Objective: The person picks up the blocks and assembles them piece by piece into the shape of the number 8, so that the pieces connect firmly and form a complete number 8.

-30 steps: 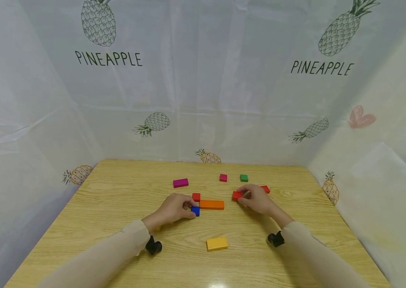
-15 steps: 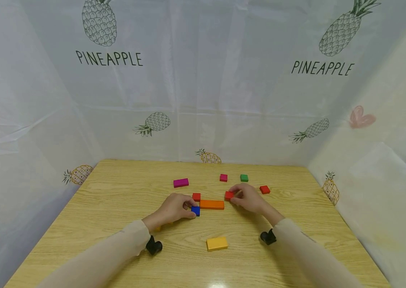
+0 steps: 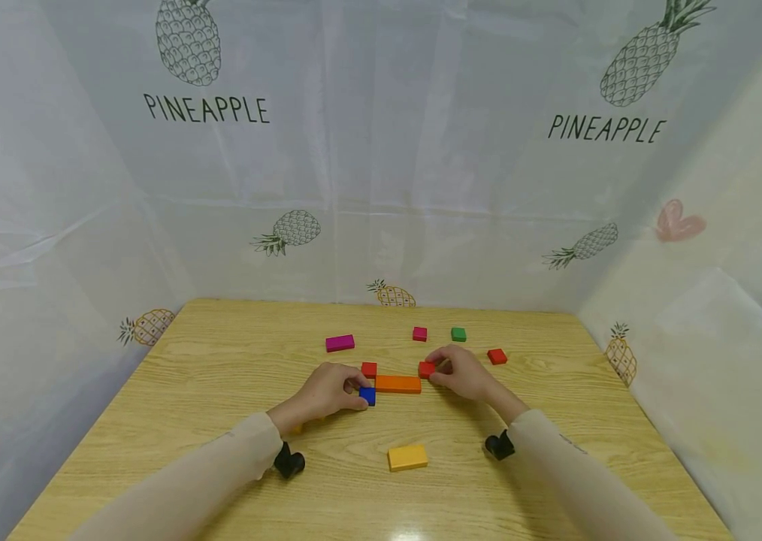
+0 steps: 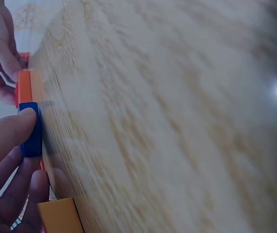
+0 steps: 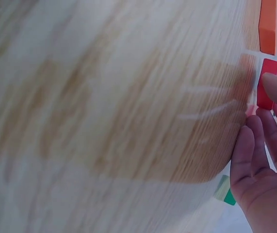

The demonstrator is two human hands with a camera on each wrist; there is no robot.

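Observation:
In the head view my left hand (image 3: 328,392) pinches a small blue block (image 3: 367,397) between thumb and fingers, at the front left corner of a long orange block (image 3: 398,385). A red block (image 3: 369,370) sits behind that same end. My right hand (image 3: 465,374) pinches another red block (image 3: 426,370) by the orange block's back right corner. The right wrist view has the thumb on this red block (image 5: 268,83), with a narrow gap to the orange block (image 5: 268,28). The left wrist view has the thumb on the blue block (image 4: 31,132), beside the orange one.
A magenta block (image 3: 340,343), a pink block (image 3: 419,334) and a green block (image 3: 458,334) lie farther back on the wooden table (image 3: 246,330). One more red block (image 3: 497,357) is at the right. Nearer lies a yellow block (image 3: 407,457). A yellow-orange piece (image 3: 297,430) is partly hidden by the left wrist.
My right hand has slid the red block leftward, close to the orange block's right end, uncovering the red block at the right. The left hand has stayed on the blue block.

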